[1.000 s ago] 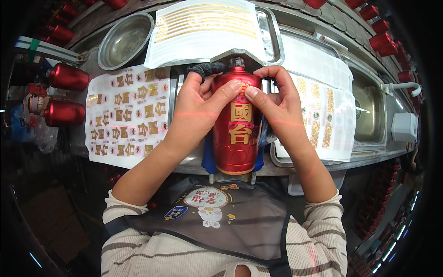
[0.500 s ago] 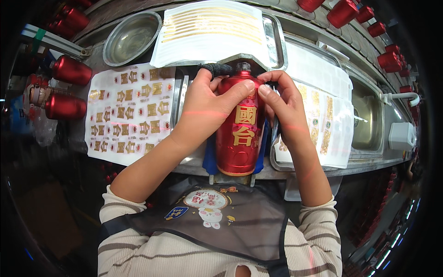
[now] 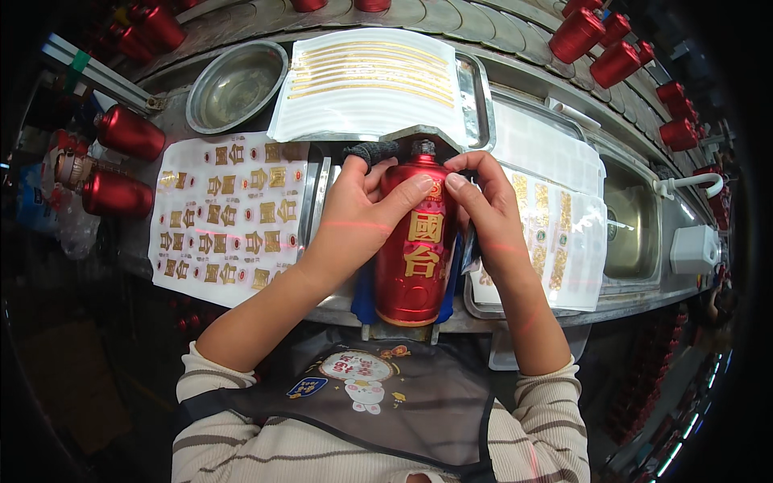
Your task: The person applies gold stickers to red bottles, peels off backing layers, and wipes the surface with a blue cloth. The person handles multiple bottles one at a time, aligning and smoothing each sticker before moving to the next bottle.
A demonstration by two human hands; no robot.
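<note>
A red metallic bottle (image 3: 408, 294) with raised gold characters lies tilted in front of me, its dark threaded neck pointing away. My left hand (image 3: 362, 205) is closed about the bottle's left shoulder, with the thumb pressed on the front near a small gold emblem. A dark knitted cover (image 3: 372, 153) wraps one of its fingers. On the opposite shoulder, my right hand (image 3: 489, 201) is closed, its thumb and index finger at the bottle's right edge. Whether a thin piece lies under the fingertips I cannot tell. Blue padding (image 3: 365, 299) shows beneath the bottle.
Sheets of gold decals (image 3: 225, 217) lie left, and another decal sheet (image 3: 564, 241) sits right. Gold strips cover a white sheet (image 3: 366, 80) behind the bottle. A metal bowl (image 3: 233, 84), a sink (image 3: 636, 225) and a white jug (image 3: 694, 248) surround these. Red bottles (image 3: 576, 36) stand on a slatted conveyor (image 3: 483, 36).
The view has shifted slightly, so the bench sits lower. Bottles on the conveyor have changed position. My right thumb has slid toward the bottle's right edge, a little farther from the left thumb.
</note>
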